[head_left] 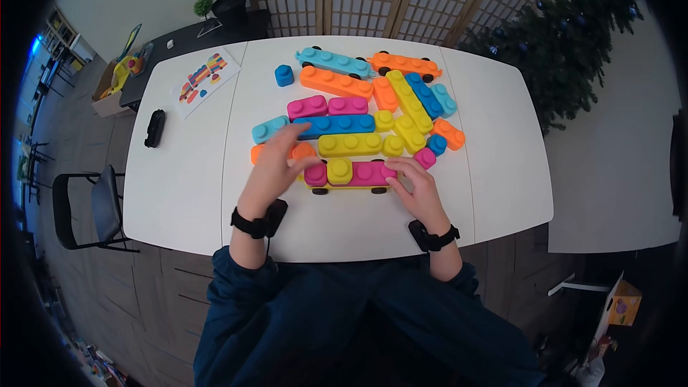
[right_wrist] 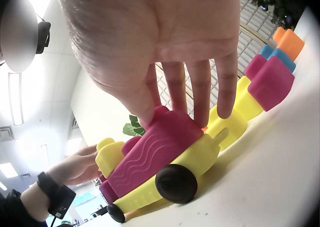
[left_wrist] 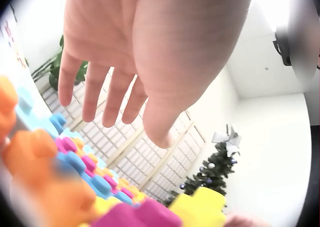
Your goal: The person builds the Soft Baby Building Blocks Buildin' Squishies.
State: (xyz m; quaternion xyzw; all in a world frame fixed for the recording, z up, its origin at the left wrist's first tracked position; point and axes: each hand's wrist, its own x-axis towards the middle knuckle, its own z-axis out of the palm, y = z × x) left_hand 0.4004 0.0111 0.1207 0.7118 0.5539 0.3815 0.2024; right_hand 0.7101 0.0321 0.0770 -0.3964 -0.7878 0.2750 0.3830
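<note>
- The left hand (head_left: 269, 172) is open, its fingers straight and spread, held over the left end of the toy car; the thumb is near the small pink block (head_left: 315, 175), and whether it touches is hard to tell.
- The right hand (head_left: 419, 190) is clamped on the right end of the long pink block (head_left: 371, 173), thumb on the near side and fingers on the far side.
- The toy car is at the near side of the white table (head_left: 172, 208), in front of the person: a yellow wheeled base (right_wrist: 200, 154) with black wheels, bearing both pink blocks.
- A yellow block (head_left: 340, 170) is between the two ends of the car, standing higher than the pink blocks.
- Just beyond the car lie a long yellow block (head_left: 350, 145) and, behind that, a long blue block (head_left: 340, 125).
- A light blue block (head_left: 270, 130) and an orange block (head_left: 304, 150) are near the left hand.
- A pink block (head_left: 425, 158) and a small blue block (head_left: 436, 145) are beyond the right hand.
- At the far side stand a light blue wheeled base (head_left: 333, 62) and an orange wheeled base (head_left: 406, 64).
- A picture sheet (head_left: 206, 80) lies at the left, with a black object (head_left: 155, 129) nearer the person.
</note>
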